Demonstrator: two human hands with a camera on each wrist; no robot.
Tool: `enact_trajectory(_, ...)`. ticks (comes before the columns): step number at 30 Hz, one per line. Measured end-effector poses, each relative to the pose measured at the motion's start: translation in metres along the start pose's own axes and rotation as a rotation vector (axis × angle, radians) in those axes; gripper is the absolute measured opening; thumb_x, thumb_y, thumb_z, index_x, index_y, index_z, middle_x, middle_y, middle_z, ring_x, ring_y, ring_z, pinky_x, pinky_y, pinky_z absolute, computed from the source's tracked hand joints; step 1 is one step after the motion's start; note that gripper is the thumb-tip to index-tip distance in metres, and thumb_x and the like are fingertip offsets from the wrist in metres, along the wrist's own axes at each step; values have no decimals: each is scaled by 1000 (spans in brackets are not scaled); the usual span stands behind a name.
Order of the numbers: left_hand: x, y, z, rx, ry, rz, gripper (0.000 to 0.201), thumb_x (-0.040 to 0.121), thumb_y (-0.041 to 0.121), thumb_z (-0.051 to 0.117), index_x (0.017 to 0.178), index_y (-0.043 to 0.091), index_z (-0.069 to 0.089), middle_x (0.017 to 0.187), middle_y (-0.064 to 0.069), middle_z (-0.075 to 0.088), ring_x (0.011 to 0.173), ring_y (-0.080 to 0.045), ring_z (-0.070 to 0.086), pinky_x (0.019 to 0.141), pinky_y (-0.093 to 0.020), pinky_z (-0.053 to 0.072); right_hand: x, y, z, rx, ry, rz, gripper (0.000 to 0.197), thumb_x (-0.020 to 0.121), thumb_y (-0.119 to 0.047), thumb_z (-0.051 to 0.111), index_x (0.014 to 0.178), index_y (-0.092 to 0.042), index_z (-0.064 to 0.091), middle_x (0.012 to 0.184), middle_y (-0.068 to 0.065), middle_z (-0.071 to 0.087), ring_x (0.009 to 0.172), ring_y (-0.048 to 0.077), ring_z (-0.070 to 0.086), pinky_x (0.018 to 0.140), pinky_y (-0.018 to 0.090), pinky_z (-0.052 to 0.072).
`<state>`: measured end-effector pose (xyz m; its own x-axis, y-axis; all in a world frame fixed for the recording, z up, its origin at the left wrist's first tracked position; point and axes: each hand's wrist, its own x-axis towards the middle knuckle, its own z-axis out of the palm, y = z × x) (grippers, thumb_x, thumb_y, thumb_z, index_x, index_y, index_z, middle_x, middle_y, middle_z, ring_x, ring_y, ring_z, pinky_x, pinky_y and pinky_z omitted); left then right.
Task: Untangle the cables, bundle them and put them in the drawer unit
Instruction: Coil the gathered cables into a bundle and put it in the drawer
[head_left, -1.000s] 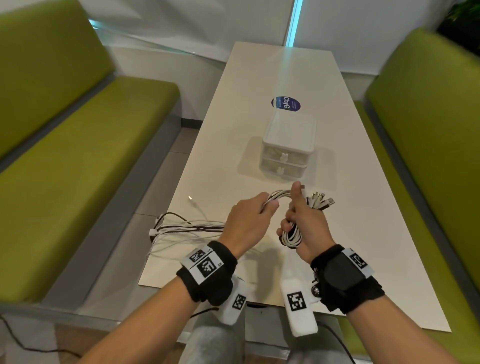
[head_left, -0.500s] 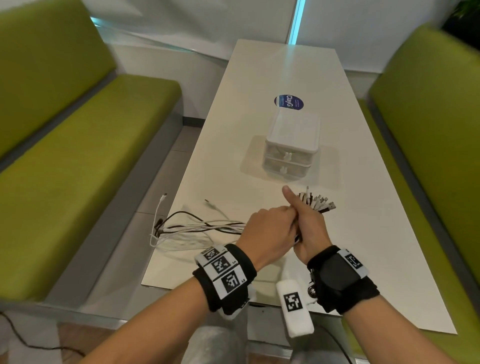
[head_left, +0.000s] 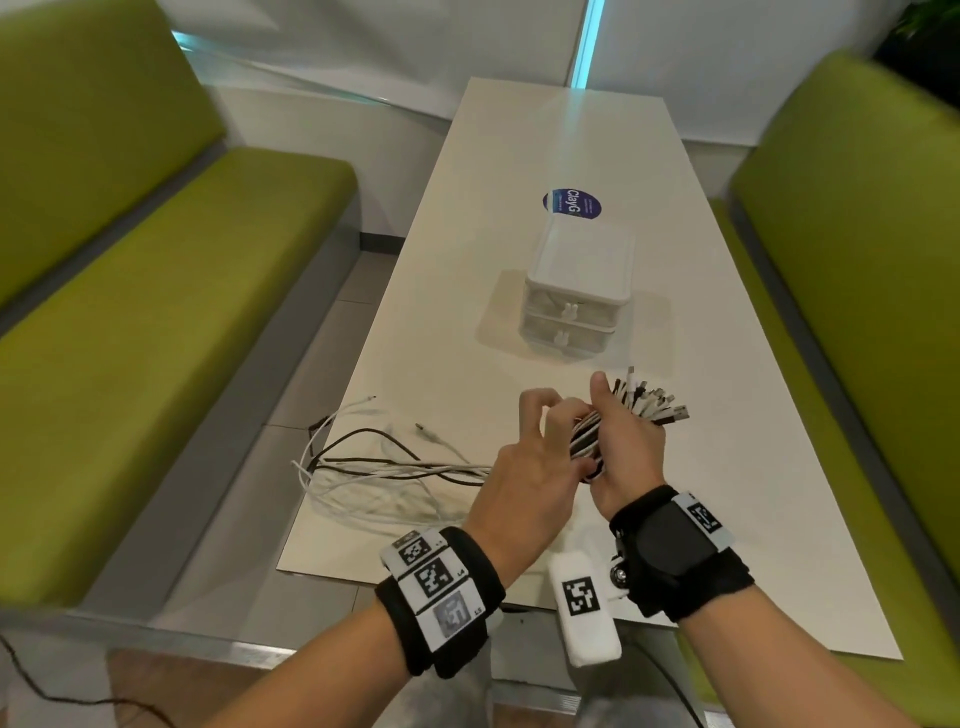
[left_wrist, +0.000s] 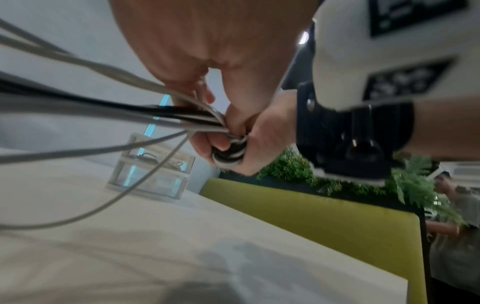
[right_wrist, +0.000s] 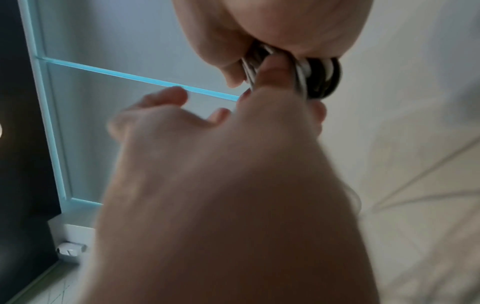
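My right hand (head_left: 615, 431) grips a coiled bundle of black and white cables (head_left: 587, 441) a little above the white table (head_left: 727, 519). Several plug ends (head_left: 654, 402) fan out past its thumb. My left hand (head_left: 545, 415) is pressed against the bundle and pinches the loose strands where they meet the coil (left_wrist: 230, 153). In the left wrist view those strands (left_wrist: 103, 111) run off taut to the left. The loose tails (head_left: 384, 467) lie on the table's left edge. The small white drawer unit (head_left: 576, 296) stands beyond the hands with both drawers shut.
A round blue sticker (head_left: 571, 203) sits on the table behind the drawer unit. Green benches flank the table on the left (head_left: 156, 312) and on the right (head_left: 857, 260). A white wall stands at the table's far end.
My left hand carried the strands over the bundle, crossed onto the right hand and now sits just left of it. The loose tails slid right along the table.
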<state>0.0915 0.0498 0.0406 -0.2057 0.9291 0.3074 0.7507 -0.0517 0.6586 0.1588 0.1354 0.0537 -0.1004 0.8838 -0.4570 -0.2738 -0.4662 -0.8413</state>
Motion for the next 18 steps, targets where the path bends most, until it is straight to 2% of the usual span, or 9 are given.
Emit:
enact_trajectory(3, 4, -9, 0, 122, -159, -111, 63, 96, 42, 53, 140, 36, 7, 135, 1, 39, 79, -35, 64, 68, -43, 51, 1, 1, 0, 23, 20, -20, 30, 89, -24, 69, 68, -11, 54, 47, 0, 49, 38, 15, 51, 40, 24, 42)
enact_trajectory(4, 5, -13, -2, 187, -251, -145, 64, 97, 50, 45, 146, 34, 8, 129, 1, 53, 85, -33, 65, 74, -42, 50, 1, 1, 0, 32, 22, -28, 28, 89, -23, 70, 69, -10, 54, 48, 1, 46, 38, 16, 48, 42, 27, 43)
enact_trajectory(5, 6, -18, -6, 256, -352, -130, 60, 97, 55, 40, 147, 29, 20, 114, 1, 66, 87, -30, 66, 77, -41, 50, 1, 2, 0, 36, 24, -32, 27, 89, -21, 70, 69, -10, 54, 49, 1, 42, 38, 16, 44, 44, 28, 42)
enact_trajectory(7, 5, -27, -14, 249, -494, -58, 40, 99, 52, 40, 121, 21, 53, 83, 0, 73, 80, -23, 67, 77, -37, 50, 1, 3, -2, 54, 18, -32, 30, 89, -20, 70, 67, -12, 52, 47, 0, 36, 36, 15, 38, 44, 28, 40)
enact_trajectory(8, 5, -32, -19, 215, -541, -34, 31, 99, 46, 44, 104, 19, 59, 75, 0, 71, 73, -20, 65, 74, -35, 50, 0, 2, -2, 74, 4, -24, 32, 90, -20, 69, 66, -13, 50, 46, -1, 33, 35, 14, 35, 43, 28, 39)
enact_trajectory(10, 7, -45, -28, 206, -623, -24, 25, 98, 40, 50, 95, 18, 62, 69, 3, 65, 64, -15, 57, 68, -31, 45, 0, 0, -3, 127, -41, 5, 35, 90, -22, 68, 64, -15, 46, 45, -3, 29, 35, 13, 31, 43, 28, 37)
enact_trajectory(12, 8, -55, -36, 158, -686, -45, 24, 96, 44, 54, 96, 22, 64, 64, 10, 55, 61, -8, 49, 63, -27, 35, -1, -2, -4, 179, -127, 42, 38, 89, -24, 68, 62, -17, 42, 46, -3, 25, 36, 13, 27, 43, 27, 36)
enact_trajectory(14, 12, -61, -43, 63, -723, -49, 26, 92, 48, 57, 85, 24, 64, 59, 10, 51, 56, -3, 48, 58, -22, 32, -1, -3, -7, 220, -235, 64, 39, 84, -28, 70, 61, -18, 40, 50, -3, 21, 37, 12, 25, 43, 28, 37)
enact_trajectory(18, 16, -70, -52, 45, -655, 1, 46, 84, 64, 57, 67, 21, 56, 54, 7, 47, 54, -5, 44, 54, -23, 30, 0, -7, -16, 56, -356, -1, 35, 89, -25, 67, 63, -17, 45, 50, -2, 21, 37, 12, 24, 43, 28, 37)
